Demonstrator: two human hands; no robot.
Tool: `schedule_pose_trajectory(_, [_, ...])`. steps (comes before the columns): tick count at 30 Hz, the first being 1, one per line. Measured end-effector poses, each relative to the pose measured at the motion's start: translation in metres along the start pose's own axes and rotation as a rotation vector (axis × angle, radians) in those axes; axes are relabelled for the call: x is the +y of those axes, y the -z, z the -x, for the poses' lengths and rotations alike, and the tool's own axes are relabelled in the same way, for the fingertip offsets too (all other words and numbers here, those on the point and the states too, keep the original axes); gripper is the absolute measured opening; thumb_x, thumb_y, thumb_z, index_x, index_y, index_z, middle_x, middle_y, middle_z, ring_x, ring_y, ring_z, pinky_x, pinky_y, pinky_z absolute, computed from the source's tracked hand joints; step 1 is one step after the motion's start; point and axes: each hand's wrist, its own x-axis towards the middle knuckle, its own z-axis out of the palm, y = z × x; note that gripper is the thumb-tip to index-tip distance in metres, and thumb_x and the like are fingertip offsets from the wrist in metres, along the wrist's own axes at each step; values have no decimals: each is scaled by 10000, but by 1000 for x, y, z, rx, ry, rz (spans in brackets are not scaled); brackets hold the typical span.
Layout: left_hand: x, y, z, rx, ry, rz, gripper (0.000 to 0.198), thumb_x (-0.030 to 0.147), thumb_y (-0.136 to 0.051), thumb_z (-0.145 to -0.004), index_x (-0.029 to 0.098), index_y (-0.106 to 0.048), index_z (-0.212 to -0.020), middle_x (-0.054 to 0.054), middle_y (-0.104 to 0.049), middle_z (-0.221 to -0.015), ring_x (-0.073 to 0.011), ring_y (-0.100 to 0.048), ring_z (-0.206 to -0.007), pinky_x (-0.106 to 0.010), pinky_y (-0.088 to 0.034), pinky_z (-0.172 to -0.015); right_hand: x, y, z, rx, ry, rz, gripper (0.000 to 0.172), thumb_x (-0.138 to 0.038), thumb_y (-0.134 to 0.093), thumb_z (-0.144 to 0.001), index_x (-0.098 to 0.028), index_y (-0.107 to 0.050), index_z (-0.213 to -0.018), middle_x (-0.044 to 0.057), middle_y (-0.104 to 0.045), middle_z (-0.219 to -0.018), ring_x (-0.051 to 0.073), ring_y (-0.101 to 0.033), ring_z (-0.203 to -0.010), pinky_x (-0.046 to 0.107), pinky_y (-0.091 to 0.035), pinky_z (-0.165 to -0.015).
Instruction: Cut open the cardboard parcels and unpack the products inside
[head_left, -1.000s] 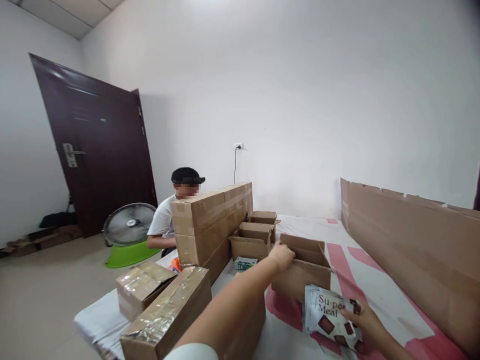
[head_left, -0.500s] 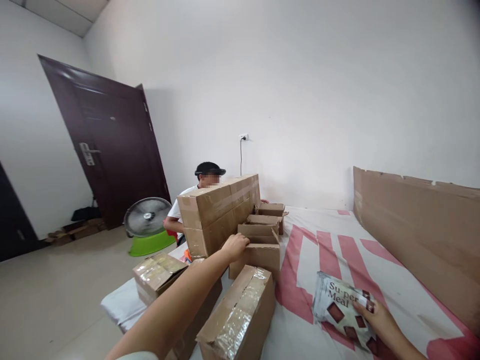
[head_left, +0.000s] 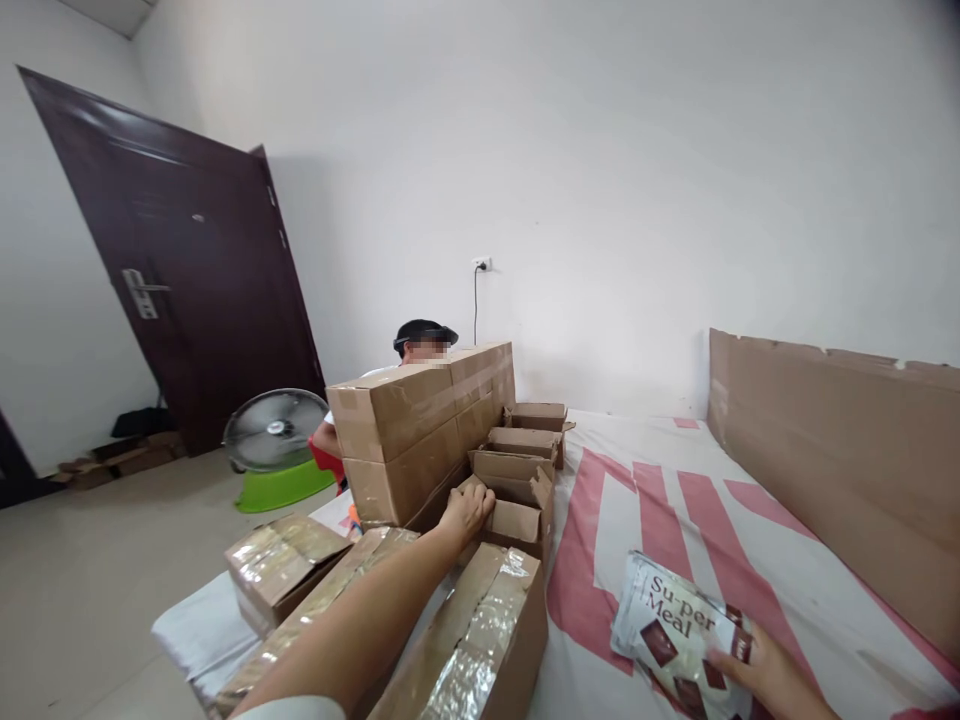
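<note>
My left hand (head_left: 465,511) reaches forward and rests its fingers on the near flap of a small open cardboard box (head_left: 517,508), fingers bent over the edge. At the lower right my right hand (head_left: 765,675) grips a stack of white "Super Meal" packets (head_left: 675,632) with brown squares printed on them, held just above the white and pink sheet (head_left: 660,510).
Taped cartons (head_left: 480,640) lie close in front and to the left (head_left: 281,562). Stacked long cartons (head_left: 409,430) and more open boxes (head_left: 536,425) stand behind. A person in a dark cap sits beyond them. A cardboard panel (head_left: 832,450) lines the right; fan (head_left: 271,430), door (head_left: 172,270) left.
My left hand slid the open box from the sheet's middle leftward beside the stacked cartons, then dropped to its near flap. The packets stayed in my right hand. The view swung.
</note>
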Motion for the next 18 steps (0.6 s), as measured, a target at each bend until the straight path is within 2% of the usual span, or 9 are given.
schedule_pose_trajectory(2, [-1,-6,-10,3,21,2,339,324,-594,-921,175,-554,-1223,-81,-615,-1192,-223,-632,-1007,-431,-554,-836,-1,-1,-1,-68,46,19,595,-469,-764,-539,-219,-658,-1068,126,-732,-1120,355,-663,-1052,379,-529,-889])
schedule_pose_trajectory(4, [0,-11,-22,5,32,7,335,323,-596,-921,175,-556,-1219,-80,-618,-1186,-221,-634,-1001,-428,-557,-829,-8,-4,-6,-93,39,73,607,-445,-752,-567,-218,-629,-1117,125,-725,-1136,350,-655,-1069,377,-517,-898])
schedule_pose_trajectory(8, [8,-19,-51,19,39,26,338,323,-599,-919,178,-555,-1221,-82,-614,-1198,-229,-629,-1019,-441,-551,-844,-44,-26,-28,-147,-22,166,493,-410,-655,-650,-241,-583,-1107,59,-772,-899,299,-714,-844,346,-533,-750])
schedule_pose_trajectory(11, [16,-26,-73,38,42,46,343,324,-600,-917,180,-554,-1225,-83,-610,-1210,-234,-624,-1034,-451,-545,-857,-78,-56,-49,-164,25,213,334,-387,-617,-685,-273,-573,-996,2,-754,-786,261,-713,-762,309,-510,-674])
schedule_pose_trajectory(14, [18,-32,-93,56,43,66,345,325,-600,-917,181,-553,-1227,-85,-607,-1218,-237,-621,-1043,-457,-541,-865,-101,-94,-76,-181,87,297,182,-296,-587,-718,-279,-553,-896,-32,-722,-706,215,-687,-687,273,-468,-608])
schedule_pose_trajectory(16, [16,-35,-104,64,41,76,348,328,-598,-919,179,-552,-1230,-86,-603,-1225,-237,-619,-1049,-459,-538,-873,-108,-121,-97,-181,109,345,167,-228,-588,-718,-275,-560,-876,-36,-716,-714,197,-671,-688,264,-455,-618])
schedule_pose_trajectory(18, [13,-36,-113,64,37,78,352,330,-595,-920,178,-550,-1235,-87,-598,-1233,-237,-617,-1055,-460,-535,-881,-112,-150,-120,-150,120,375,195,-189,-625,-696,-256,-580,-874,-4,-723,-828,210,-669,-800,280,-463,-701])
